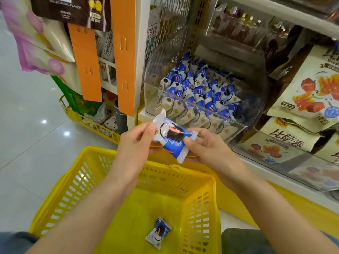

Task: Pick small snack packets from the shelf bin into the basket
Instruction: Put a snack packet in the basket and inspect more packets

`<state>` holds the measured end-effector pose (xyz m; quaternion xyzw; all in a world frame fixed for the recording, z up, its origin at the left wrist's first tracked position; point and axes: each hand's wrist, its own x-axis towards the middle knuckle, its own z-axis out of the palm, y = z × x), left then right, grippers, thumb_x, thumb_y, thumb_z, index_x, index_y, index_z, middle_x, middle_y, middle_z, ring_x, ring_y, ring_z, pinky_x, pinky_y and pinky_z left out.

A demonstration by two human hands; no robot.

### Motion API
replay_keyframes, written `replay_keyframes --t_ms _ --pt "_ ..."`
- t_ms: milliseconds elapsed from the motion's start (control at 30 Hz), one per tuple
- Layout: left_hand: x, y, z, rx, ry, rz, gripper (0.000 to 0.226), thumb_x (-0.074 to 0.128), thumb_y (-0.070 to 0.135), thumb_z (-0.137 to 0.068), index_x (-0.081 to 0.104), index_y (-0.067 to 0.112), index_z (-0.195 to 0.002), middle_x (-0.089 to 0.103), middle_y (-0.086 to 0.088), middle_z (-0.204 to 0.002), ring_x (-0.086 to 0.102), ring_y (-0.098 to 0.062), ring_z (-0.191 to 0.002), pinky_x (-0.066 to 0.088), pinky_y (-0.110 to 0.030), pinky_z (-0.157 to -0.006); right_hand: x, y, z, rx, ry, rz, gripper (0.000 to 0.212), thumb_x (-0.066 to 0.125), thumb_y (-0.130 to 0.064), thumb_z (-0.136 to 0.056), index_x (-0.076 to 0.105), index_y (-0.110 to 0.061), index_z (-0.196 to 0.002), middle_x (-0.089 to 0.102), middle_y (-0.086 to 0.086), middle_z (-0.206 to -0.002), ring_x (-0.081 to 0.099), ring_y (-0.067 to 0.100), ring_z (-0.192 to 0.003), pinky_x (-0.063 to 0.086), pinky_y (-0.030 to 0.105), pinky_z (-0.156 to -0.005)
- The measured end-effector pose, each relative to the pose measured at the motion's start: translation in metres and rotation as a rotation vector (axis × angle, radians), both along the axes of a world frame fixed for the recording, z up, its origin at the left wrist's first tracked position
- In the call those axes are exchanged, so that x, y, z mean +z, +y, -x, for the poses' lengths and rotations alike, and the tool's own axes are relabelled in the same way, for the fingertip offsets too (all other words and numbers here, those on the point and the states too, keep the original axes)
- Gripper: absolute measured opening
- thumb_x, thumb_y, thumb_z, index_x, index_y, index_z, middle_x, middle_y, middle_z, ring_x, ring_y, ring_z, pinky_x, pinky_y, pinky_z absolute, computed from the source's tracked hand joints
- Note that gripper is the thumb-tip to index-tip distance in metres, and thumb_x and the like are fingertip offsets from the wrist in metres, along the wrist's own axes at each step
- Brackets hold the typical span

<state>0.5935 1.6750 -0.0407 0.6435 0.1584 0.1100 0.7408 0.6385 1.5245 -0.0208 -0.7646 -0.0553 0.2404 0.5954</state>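
Note:
Both hands hold one blue-and-white snack packet point(171, 137) above the far rim of the yellow basket point(200, 195). My left hand point(136, 143) pinches its left end, and my right hand point(203, 143) pinches its right end. Another packet of the same kind point(159, 232) lies on the basket floor. Just behind my hands stands the clear shelf bin point(154, 92), which holds several more blue-and-white packets point(200, 88).
Larger cream snack bags point(311, 88) fill clear bins to the right. Orange hanging strips point(124, 52) and hung bags are at the left of the shelf post. A yellow wire rack point(88, 123) with toys sits on the tiled floor at left.

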Motion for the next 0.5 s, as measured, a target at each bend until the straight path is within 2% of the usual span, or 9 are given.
replay_keyframes --t_ms 100,133,200,233,267,300,400,500 --pt "0.0000 0.0052 -0.0020 -0.007 0.002 -0.153 0.028 0.044 0.019 -0.096 0.065 0.024 -0.079 0.070 -0.001 -0.079 0.064 -0.004 -0.065 0.049 -0.013 -0.052 -0.0084 0.0011 0.0025 0.071 -0.273 0.317 0.044 0.063 -0.024 -0.086 0.041 -0.023 -0.124 0.054 -0.012 -0.103 0.055 -0.004 -0.083 0.045 0.004 -0.060" --pt "-0.0005 0.0064 -0.0028 -0.023 -0.004 -0.217 0.027 0.045 0.018 -0.096 0.064 0.023 -0.077 0.069 -0.005 -0.078 0.063 -0.008 -0.066 0.049 -0.016 -0.052 -0.0098 0.0023 0.0045 0.074 -0.329 0.323 0.047 0.064 -0.027 -0.085 0.040 -0.026 -0.125 0.051 -0.016 -0.104 0.053 -0.007 -0.087 0.044 0.003 -0.064" --pt "-0.0016 0.0066 -0.0030 -0.057 -0.031 -0.340 0.025 0.049 0.017 -0.094 0.063 0.024 -0.075 0.067 -0.008 -0.074 0.058 -0.013 -0.066 0.049 -0.025 -0.057 -0.0110 0.0054 0.0078 0.077 -0.367 0.236 0.040 0.063 -0.030 -0.084 0.044 -0.028 -0.120 0.051 -0.022 -0.103 0.053 -0.010 -0.092 0.045 0.005 -0.072" --pt "-0.0026 0.0060 -0.0020 -0.065 -0.055 -0.415 0.023 0.052 0.016 -0.092 0.063 0.025 -0.074 0.064 -0.002 -0.069 0.055 -0.008 -0.063 0.046 -0.025 -0.059 -0.0108 0.0072 0.0091 0.080 -0.380 0.189 0.034 0.061 -0.030 -0.085 0.048 -0.027 -0.116 0.055 -0.020 -0.103 0.055 -0.008 -0.092 0.047 0.009 -0.076" --pt "-0.0031 0.0046 -0.0008 -0.067 -0.082 -0.498 0.021 0.055 0.016 -0.091 0.061 0.026 -0.073 0.061 0.005 -0.067 0.051 -0.001 -0.060 0.042 -0.019 -0.058 -0.0102 0.0081 0.0100 0.077 -0.400 0.157 0.027 0.060 -0.030 -0.086 0.052 -0.024 -0.111 0.059 -0.017 -0.101 0.057 -0.006 -0.091 0.049 0.013 -0.078" --pt "-0.0035 0.0027 0.0004 -0.067 -0.108 -0.577 0.019 0.057 0.016 -0.090 0.060 0.026 -0.074 0.058 0.009 -0.068 0.050 0.000 -0.061 0.038 -0.012 -0.058 -0.0101 0.0083 0.0100 0.069 -0.426 0.140 0.020 0.059 -0.030 -0.087 0.056 -0.021 -0.105 0.062 -0.013 -0.096 0.059 -0.003 -0.088 0.050 0.016 -0.076" --pt "-0.0023 -0.0017 0.0026 -0.084 -0.152 -0.675 0.012 0.058 0.019 -0.088 0.060 0.025 -0.078 0.057 0.012 -0.072 0.052 0.003 -0.068 0.035 -0.006 -0.060 -0.0081 0.0075 0.0088 0.031 -0.493 0.148 0.014 0.059 -0.032 -0.086 0.061 -0.019 -0.090 0.065 -0.007 -0.076 0.061 0.000 -0.073 0.051 0.019 -0.068" --pt "-0.0008 -0.0018 0.0030 -0.115 -0.153 -0.650 0.012 0.061 0.017 -0.087 0.062 0.022 -0.076 0.059 0.012 -0.070 0.053 0.003 -0.067 0.036 -0.007 -0.058 -0.0074 0.0060 0.0071 0.039 -0.533 0.176 0.009 0.061 -0.031 -0.084 0.061 -0.022 -0.088 0.065 -0.009 -0.078 0.061 0.000 -0.071 0.047 0.013 -0.061"
